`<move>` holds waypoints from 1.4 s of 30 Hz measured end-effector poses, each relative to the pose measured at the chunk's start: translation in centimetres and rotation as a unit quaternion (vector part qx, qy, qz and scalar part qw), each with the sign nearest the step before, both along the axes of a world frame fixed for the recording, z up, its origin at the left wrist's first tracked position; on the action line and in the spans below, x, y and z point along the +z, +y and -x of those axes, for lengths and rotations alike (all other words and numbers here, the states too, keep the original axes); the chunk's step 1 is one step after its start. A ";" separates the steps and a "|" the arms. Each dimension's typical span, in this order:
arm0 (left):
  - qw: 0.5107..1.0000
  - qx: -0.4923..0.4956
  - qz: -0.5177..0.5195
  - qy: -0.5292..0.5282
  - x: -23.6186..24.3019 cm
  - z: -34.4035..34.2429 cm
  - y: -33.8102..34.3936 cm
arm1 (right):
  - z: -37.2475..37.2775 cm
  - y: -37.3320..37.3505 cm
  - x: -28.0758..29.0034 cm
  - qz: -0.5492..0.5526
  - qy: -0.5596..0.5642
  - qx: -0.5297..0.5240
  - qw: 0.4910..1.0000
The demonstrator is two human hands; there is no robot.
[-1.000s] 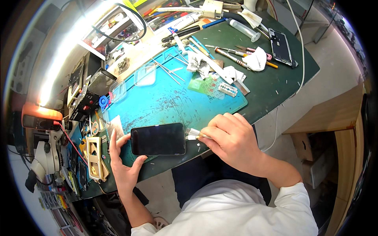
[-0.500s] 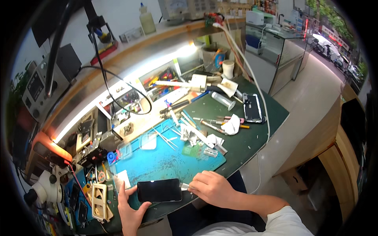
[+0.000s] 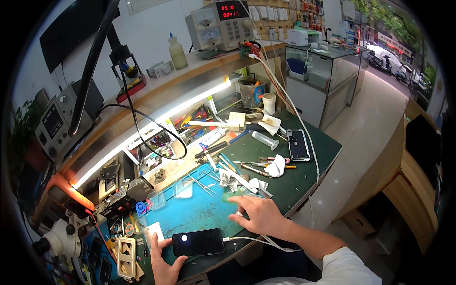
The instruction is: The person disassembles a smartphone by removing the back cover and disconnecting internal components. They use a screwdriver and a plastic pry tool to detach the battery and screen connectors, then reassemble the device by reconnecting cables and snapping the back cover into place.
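A black smartphone [image 3: 198, 244] lies on the blue work mat [image 3: 199, 213] near the bench's front edge, a small light spot on its dark screen. A white cable [image 3: 247, 240] is plugged into its right end. My left hand [image 3: 164, 259] holds the phone at its left end and lower edge. My right hand [image 3: 256, 213] rests flat on the mat to the right of the phone, fingers spread, fingertips by a small green part [image 3: 234, 197]. It holds nothing.
Tweezers, screwdrivers, crumpled white wipes [image 3: 275, 167] and a second phone [image 3: 299, 144] lie on the green bench top. A microscope [image 3: 59, 237] stands at the left. A power supply [image 3: 221, 23] and a bottle [image 3: 177, 52] sit on the lit shelf behind.
The view has tilted up to show the shelf. My right hand has left the cable plug at the phone's end and moved right onto the mat. The left hand still holds the phone.
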State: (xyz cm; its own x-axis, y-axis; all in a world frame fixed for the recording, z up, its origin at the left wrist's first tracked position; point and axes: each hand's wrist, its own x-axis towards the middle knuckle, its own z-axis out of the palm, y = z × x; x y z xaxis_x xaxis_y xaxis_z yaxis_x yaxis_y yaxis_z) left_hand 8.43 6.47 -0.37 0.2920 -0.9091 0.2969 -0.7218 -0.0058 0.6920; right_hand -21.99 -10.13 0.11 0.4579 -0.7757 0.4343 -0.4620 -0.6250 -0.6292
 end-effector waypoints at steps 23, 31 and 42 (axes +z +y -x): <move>1.000 0.006 0.002 -0.001 0.3 -0.1 0.5 | -0.7 0.3 -0.2 -0.035 -0.061 -0.063 0.995; 1.000 0.000 0.007 -0.011 0.1 -0.2 0.1 | -1.2 0.3 -0.7 -0.054 -0.083 -0.075 0.992; 1.000 -0.011 0.009 -0.004 0.5 0.2 0.0 | -1.4 0.2 -0.6 -0.041 -0.079 -0.076 0.993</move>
State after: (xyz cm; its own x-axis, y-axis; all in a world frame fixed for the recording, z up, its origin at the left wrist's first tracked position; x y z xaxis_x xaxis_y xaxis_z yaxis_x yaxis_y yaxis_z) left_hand 8.27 6.48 0.15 0.2704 -0.9098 0.3149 -0.7272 0.0214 0.6861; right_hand -20.63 -9.91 -0.53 0.2648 -0.8663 0.4236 -0.4384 -0.4994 -0.7473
